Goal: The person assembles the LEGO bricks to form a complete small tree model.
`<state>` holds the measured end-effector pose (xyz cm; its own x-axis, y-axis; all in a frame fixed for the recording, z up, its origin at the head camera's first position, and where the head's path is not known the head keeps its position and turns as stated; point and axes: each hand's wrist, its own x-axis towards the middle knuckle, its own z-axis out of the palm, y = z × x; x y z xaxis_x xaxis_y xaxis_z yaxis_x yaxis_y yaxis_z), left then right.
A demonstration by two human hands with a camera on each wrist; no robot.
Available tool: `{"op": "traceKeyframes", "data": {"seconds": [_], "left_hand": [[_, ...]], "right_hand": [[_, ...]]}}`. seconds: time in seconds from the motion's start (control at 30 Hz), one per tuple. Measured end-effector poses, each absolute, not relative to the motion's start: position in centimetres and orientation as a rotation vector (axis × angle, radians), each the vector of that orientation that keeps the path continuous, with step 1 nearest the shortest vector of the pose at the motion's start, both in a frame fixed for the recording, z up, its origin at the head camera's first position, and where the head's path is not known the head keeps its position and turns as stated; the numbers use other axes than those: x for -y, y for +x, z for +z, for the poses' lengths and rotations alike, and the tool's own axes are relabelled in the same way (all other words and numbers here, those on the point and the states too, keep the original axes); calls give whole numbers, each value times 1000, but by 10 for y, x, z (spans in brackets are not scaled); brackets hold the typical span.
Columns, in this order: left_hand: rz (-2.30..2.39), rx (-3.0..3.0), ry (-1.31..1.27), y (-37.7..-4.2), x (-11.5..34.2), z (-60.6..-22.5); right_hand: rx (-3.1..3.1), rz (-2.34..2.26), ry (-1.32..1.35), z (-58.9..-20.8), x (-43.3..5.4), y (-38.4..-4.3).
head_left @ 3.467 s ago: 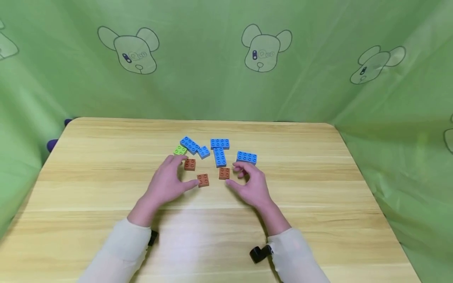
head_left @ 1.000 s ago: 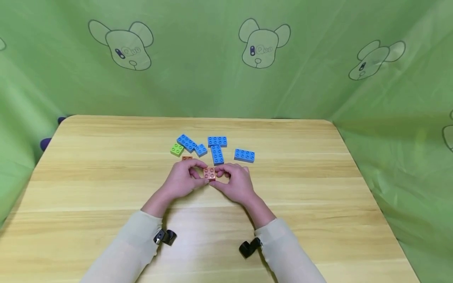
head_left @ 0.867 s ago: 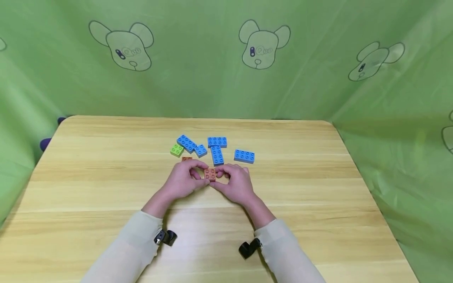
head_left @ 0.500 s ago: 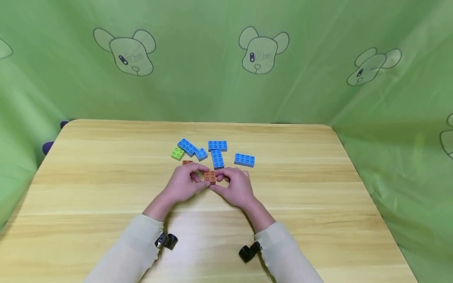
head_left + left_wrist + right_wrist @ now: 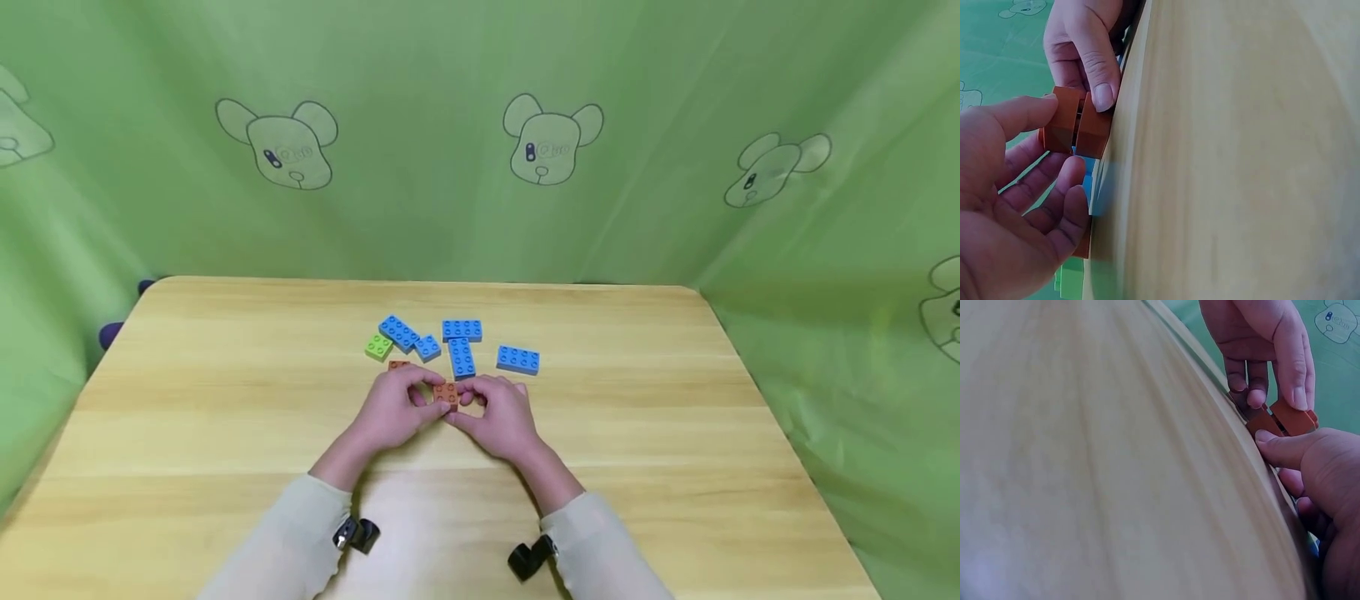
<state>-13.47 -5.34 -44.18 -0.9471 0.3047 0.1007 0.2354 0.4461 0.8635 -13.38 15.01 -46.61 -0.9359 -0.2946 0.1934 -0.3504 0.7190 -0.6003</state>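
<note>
My left hand (image 5: 393, 408) pinches a square brown toy brick (image 5: 1062, 122) between thumb and fingers. That brick sits over a second brown brick (image 5: 1093, 128), with a thin dark gap showing between the two in the left wrist view. My right hand (image 5: 498, 417) grips the lower brick low at the tabletop, its thumb pressed to the side. From above only the upper brick's studs show, and the lower one is hidden beneath it. Just behind my left fingers lies a third brown brick (image 5: 399, 365), partly covered by the hand.
Beyond the hands lie a lime green brick (image 5: 378, 347), a small blue brick (image 5: 428, 347) and several long blue bricks (image 5: 462, 358), one (image 5: 517, 359) standing apart to the right. They rest on a wooden table (image 5: 637, 433) with a green curtain (image 5: 420, 217) behind it.
The hands were apart over loose bricks; they have since come together, holding two brown bricks one above the other. Over the last second they stay nearly still while the head view tilts upward.
</note>
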Motion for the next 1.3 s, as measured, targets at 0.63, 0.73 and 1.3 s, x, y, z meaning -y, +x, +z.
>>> {"op": "traceKeyframes", "data": {"seconds": [0.63,0.73,1.3], "left_hand": [[1541,-2584,410,-125,51,-451],[1540,-2596,413,-125,51,-451],[1552,-2629,440,-132,52,-445]], "right_hand": [[2860,1064,498,-477,-150,-126],[2855,1064,506,-476,-150,-126],[2826,1047,520,-469,-149,-133]]}}
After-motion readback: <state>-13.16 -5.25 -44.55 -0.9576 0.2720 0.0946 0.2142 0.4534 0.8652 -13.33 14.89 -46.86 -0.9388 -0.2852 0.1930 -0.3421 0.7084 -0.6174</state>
